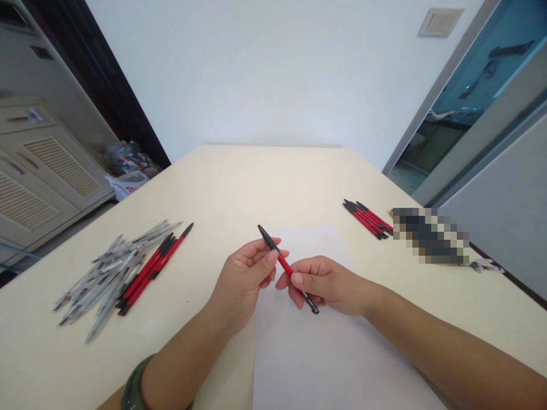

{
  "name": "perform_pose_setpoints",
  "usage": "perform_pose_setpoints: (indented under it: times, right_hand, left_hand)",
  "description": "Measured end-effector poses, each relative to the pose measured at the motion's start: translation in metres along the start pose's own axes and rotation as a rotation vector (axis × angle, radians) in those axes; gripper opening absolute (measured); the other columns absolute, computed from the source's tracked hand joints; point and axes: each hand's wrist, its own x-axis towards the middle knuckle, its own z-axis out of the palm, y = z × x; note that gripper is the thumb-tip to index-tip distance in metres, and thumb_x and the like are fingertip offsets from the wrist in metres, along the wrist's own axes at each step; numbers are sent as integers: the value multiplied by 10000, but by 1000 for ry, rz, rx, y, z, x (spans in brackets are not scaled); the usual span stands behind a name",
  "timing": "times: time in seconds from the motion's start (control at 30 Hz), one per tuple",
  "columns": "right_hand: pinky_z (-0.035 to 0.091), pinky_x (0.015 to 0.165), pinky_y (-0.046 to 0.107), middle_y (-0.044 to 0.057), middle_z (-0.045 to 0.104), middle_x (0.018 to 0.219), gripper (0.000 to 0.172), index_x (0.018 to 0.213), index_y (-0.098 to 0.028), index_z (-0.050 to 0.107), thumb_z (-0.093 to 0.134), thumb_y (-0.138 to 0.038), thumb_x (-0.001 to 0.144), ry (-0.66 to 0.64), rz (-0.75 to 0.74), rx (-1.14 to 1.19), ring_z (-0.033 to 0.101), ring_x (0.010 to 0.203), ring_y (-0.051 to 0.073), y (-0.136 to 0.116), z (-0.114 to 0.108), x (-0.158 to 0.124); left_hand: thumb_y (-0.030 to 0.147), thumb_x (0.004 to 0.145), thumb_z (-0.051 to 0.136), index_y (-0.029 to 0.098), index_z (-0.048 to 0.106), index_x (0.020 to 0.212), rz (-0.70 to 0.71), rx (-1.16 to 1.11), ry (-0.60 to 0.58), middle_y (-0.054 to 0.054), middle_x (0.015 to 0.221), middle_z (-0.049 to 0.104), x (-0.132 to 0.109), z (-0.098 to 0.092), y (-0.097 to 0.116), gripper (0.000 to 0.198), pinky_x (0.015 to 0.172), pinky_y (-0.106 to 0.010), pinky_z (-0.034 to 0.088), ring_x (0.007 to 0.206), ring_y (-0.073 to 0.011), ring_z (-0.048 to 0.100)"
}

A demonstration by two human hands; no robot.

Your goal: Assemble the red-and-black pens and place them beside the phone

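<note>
Between both hands I hold one red and black pen [284, 263], tilted, over a sheet of white paper [307, 359]. My left hand [252, 267] pinches its black upper part, whose tip points away to the left. Thumb and fingers of my right hand [318, 282] close on the red barrel near the black lower end, which points toward me. Several matching red and black pens [149, 270] lie left of my left hand, beside a loose pile of clear pen pieces [111, 273]. Another small group of red pens [365, 219] rests beyond my right hand.
The cream table [273, 176] reaches a white wall at the back. A blurred-out dark object [429, 236] with a small charm attached lies at the table's right side. Plastic bags [128, 171] and a louvred cabinet [55, 165] stand off to the left; a doorway is at the right.
</note>
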Motion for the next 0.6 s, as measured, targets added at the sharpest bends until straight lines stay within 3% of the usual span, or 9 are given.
perform_pose_setpoints:
  times: [0.13, 0.27, 0.4, 0.6]
  right_hand:
    - [223, 421, 207, -15, 476, 529, 353, 938, -93, 602, 401, -365, 837, -60, 15, 55, 339, 432, 47, 1, -5, -3]
    - [264, 456, 218, -6, 483, 518, 345, 918, -83, 606, 396, -345, 840, -99, 39, 102, 390, 459, 63, 4, -7, -3]
    - [259, 439, 207, -5, 493, 508, 328, 757, -95, 603, 459, -388, 799, -6, 23, -14, 384, 452, 59, 4, -9, -2]
    - [261, 416, 200, 1, 524, 542, 347, 733, -113, 608, 493, -440, 756, 149, 57, -270, 352, 437, 53, 4, -9, -1]
  left_hand:
    - [259, 765, 548, 214, 561, 1043, -9, -71, -42, -38, 839, 619, 1, -4, 1, 282, 483, -205, 307, 529, -59, 425]
    - [255, 768, 546, 190, 605, 882, 59, -9, -83, -20, 751, 612, 1, -9, -1, 144, 499, -216, 318, 520, -65, 433]
    - [244, 766, 550, 179, 607, 808, 116, 99, -15, -9, 724, 609, 1, -11, -6, 95, 545, -226, 348, 549, -74, 453]
    - [259, 759, 557, 168, 614, 817, 107, 168, 52, -15, 725, 622, 3, -12, -11, 122, 579, -229, 377, 575, -81, 482]
